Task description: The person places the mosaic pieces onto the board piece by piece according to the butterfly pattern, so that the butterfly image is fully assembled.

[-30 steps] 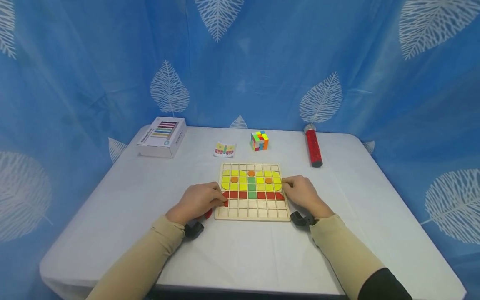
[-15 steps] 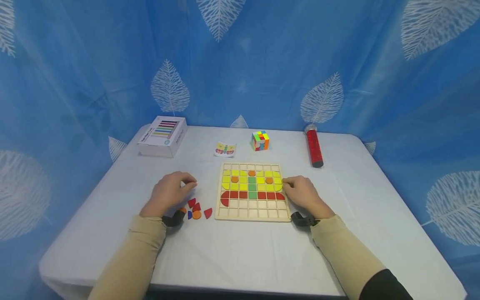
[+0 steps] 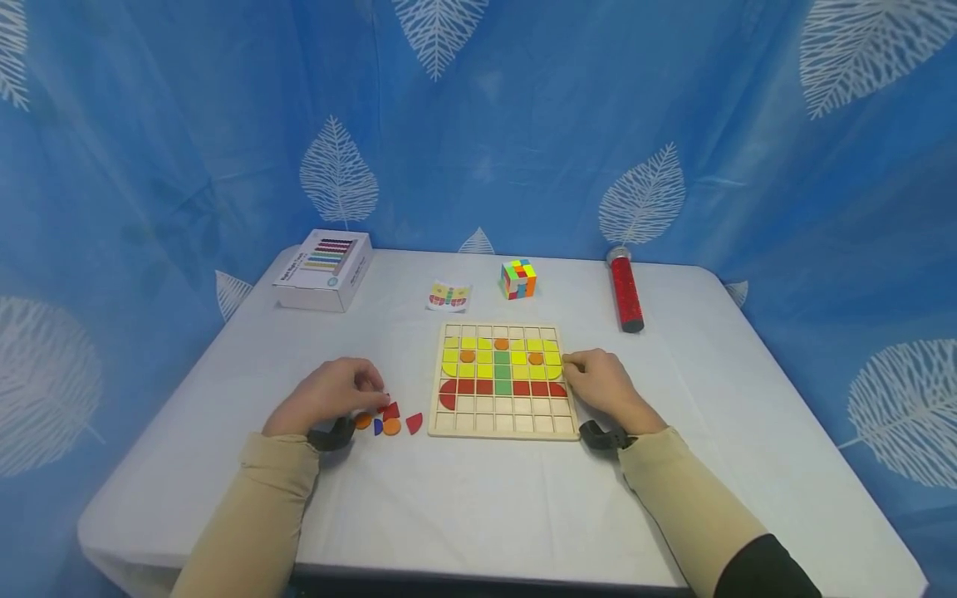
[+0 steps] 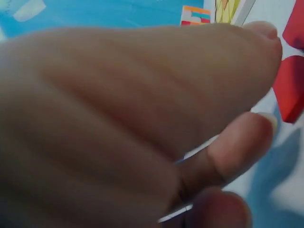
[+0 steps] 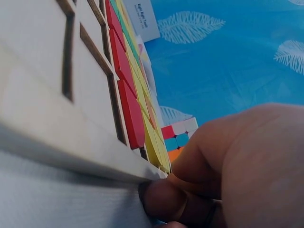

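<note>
Beside the board's left edge, my left hand (image 3: 332, 390) hovers low with fingertips right at the red quarter-circle pieces (image 3: 391, 411). In the left wrist view a red piece (image 4: 289, 88) lies just beyond the thumb and fingertips. A wooden grid board (image 3: 486, 426) lies in the middle, filled with yellow, green, orange and red pieces in its upper rows; the lower cells are mostly bare. My right hand (image 3: 601, 382) pinches the board's right edge between thumb and finger, seen closely in the right wrist view, where the bare wood frame (image 5: 42, 99) runs past.
Orange discs (image 3: 392, 427) and a small blue piece (image 3: 378, 427) lie by the red ones. Behind the board are a pattern card (image 3: 449, 297) and a puzzle cube (image 3: 518, 280). A white box (image 3: 321, 274) stands at back left, a red tube (image 3: 625, 295) at back right.
My left hand let go of a red piece on the board's left side, moved left, then lowered to the loose red pieces. My right hand stays at the board's edge.
</note>
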Demonstrator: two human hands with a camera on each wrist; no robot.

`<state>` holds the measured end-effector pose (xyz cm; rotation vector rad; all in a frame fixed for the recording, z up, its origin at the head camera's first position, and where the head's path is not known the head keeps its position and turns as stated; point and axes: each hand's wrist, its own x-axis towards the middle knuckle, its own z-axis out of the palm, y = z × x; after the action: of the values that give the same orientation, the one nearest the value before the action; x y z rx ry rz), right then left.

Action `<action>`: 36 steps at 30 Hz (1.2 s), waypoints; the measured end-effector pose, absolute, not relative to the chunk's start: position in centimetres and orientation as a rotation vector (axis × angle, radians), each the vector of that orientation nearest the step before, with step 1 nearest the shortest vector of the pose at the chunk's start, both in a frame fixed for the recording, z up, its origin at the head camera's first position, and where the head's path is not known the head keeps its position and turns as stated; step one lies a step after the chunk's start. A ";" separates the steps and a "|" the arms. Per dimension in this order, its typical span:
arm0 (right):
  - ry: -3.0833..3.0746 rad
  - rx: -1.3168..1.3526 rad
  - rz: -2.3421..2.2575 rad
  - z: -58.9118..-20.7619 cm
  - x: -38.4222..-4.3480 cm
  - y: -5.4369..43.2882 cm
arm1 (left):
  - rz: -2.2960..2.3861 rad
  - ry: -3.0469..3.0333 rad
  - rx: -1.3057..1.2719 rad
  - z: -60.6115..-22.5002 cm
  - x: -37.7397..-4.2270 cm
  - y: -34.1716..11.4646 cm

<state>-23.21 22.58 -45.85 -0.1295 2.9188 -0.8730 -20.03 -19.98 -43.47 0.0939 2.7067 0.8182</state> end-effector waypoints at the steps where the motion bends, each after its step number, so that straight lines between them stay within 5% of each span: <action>1: 2.919 -0.128 -0.875 -45.8 -23.2 22.5 | 0.821 2.713 0.094 -43.5 -19.9 -20.1; 16: 2.912 -0.116 -0.868 -45.7 -23.4 23.3 | 0.773 2.956 0.064 -44.7 -15.3 -20.2; 36: 2.923 -0.134 -0.886 -45.8 -23.1 22.5 | 1.035 2.978 0.002 -42.7 -14.7 -18.4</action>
<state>-23.09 22.51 -45.81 -0.1345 2.9232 -0.8857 -14.70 -18.38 -42.65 0.0024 2.9781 1.0350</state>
